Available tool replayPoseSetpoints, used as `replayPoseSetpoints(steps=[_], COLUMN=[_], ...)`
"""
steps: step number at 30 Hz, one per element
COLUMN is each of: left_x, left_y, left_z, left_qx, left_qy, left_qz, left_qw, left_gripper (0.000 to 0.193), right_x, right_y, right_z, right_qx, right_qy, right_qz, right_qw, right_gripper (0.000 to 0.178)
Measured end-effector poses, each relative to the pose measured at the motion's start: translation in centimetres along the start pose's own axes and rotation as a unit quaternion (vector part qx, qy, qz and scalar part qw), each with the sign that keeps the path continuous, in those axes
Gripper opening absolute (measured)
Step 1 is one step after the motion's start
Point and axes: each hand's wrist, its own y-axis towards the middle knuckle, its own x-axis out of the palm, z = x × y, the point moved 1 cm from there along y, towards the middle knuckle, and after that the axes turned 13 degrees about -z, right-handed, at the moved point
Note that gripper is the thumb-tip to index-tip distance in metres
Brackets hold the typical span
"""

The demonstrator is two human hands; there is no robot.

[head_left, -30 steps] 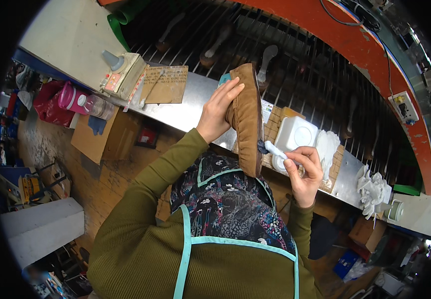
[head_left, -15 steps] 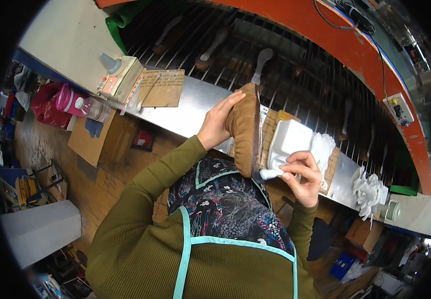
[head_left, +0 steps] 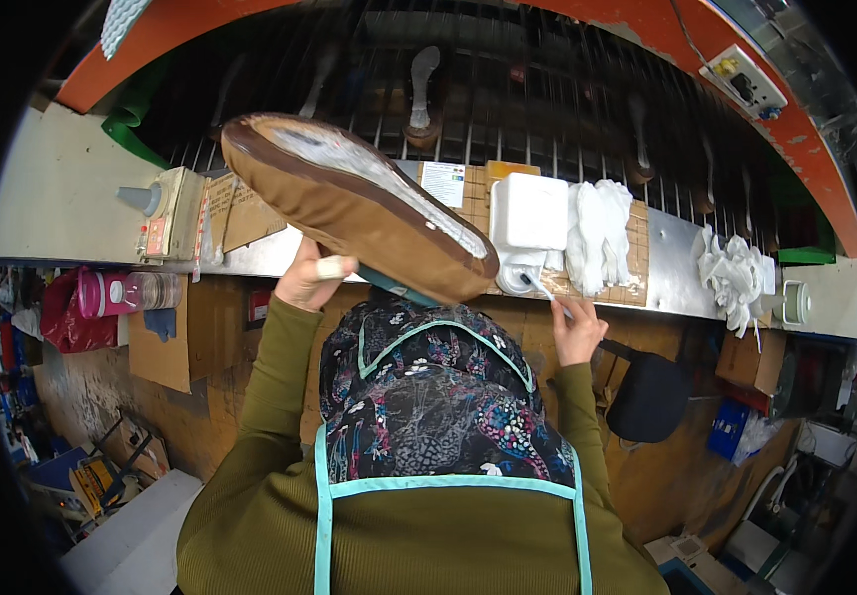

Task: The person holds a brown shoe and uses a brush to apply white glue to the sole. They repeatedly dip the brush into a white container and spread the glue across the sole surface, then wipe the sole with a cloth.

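Note:
My left hand (head_left: 311,278) holds up a brown suede shoe upper (head_left: 349,220), tilted so that its underside shows, with a pale, whitish middle and a dark brown rim. Pale tape or a cover wraps the thumb; the other fingers are hidden behind the upper. Pinched in my right hand (head_left: 577,330) is a thin brush (head_left: 541,289), its tip at the mouth of a small white pot (head_left: 514,281). The bristles cannot be made out. Just behind the pot stands a white plastic container (head_left: 530,213).
White gloves (head_left: 601,238) lie on the cardboard, right of the container. More crumpled gloves (head_left: 728,278) hang over the bench edge. Behind is a dark rack of rods (head_left: 488,89) carrying several shoe-shaped pieces, under an orange frame (head_left: 636,45). A control box (head_left: 172,213) stands at left.
My left hand has swung the shoe upper leftward and turned its underside into view. My right hand has drawn the brush away from the upper to the white pot. The view has also turned.

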Motion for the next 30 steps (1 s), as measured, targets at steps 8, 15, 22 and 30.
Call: replayPoseSetpoints(steps=[8,15,22,30], left_x=[2.7,5.9,5.7,6.6], left_y=[3.2,4.3,5.9,7.0], left_z=[0.9,2.4,0.6,-2.3], left_qx=[0.171,0.022,0.047,-0.054], left_qy=[-0.274,-0.337,-0.394,-0.106], left_qz=[-0.080,-0.154,-0.100,0.008], left_qw=[0.943,0.929,0.912,0.993], left_gripper=[0.086,0.093,0.093,0.074], right_x=[2.0,0.2,0.9,-4.8], right_y=[2.6,2.9,2.9,4.0], right_z=[-0.4,-0.3,4.3,-2.3], right_qx=[-0.117,-0.139,0.088,0.017], right_qy=[-0.117,-0.147,0.267,0.473], right_qz=[0.093,-0.004,-0.262,-0.183], right_qw=[0.982,0.979,0.923,0.862], right_gripper=[0.012,0.009,0.024,0.009])
